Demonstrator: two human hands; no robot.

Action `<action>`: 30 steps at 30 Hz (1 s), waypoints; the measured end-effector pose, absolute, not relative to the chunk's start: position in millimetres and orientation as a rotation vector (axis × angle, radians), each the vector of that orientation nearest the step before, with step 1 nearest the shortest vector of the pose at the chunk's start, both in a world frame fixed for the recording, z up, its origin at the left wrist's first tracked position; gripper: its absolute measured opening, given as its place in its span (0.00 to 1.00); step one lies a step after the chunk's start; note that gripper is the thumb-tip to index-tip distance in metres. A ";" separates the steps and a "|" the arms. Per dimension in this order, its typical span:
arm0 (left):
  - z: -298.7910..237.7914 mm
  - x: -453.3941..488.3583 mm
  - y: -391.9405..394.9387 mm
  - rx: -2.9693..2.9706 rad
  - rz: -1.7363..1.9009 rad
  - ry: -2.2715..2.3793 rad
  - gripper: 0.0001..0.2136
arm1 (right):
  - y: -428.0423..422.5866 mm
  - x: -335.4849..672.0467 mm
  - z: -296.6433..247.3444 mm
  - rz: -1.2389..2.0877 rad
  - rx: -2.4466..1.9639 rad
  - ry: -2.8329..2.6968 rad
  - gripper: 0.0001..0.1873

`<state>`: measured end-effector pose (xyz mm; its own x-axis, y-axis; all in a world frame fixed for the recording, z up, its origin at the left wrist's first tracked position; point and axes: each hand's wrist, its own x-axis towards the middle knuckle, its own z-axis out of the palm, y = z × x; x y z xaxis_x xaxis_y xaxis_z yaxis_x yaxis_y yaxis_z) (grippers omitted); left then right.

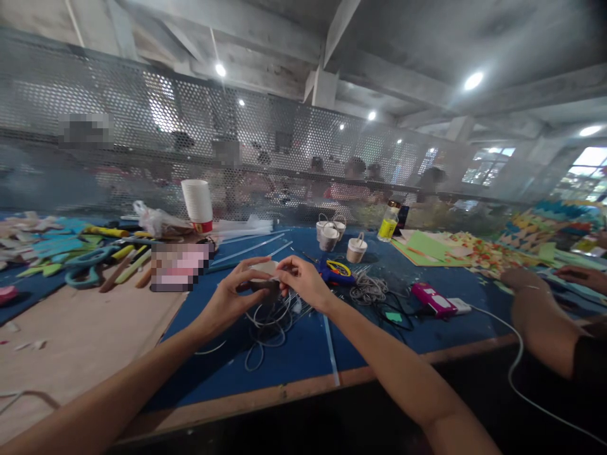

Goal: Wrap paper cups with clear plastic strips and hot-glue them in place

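Note:
My left hand curves its thumb and fingers around a small paper cup, whose pale upper part shows between my hands. My right hand is pinched at the cup's right side, on what looks like grey cord; the fingertips partly hide it. Loops of loose cord hang and lie below both hands on the blue mat. Just beyond my right hand lies a blue glue gun. Further back stand several small cups wrapped in cord with looped handles, among them one small basket.
A cord bundle and a magenta power strip lie to the right. Left are scissors, a phone and a paper cup stack. A bottle stands at the back. Another person's arm rests at right.

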<state>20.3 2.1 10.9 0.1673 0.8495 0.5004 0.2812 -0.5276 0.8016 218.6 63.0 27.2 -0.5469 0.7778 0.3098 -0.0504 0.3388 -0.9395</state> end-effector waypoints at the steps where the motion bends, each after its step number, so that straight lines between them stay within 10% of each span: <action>1: 10.5 19.0 3.0 1.901 1.359 1.070 0.09 | 63.5 219.7 27.9 1.302 -0.615 -1.824 0.14; 30: 12.5 15.8 8.0 1.826 1.349 1.091 0.08 | 61.7 226.2 28.1 0.634 -0.688 -2.182 0.04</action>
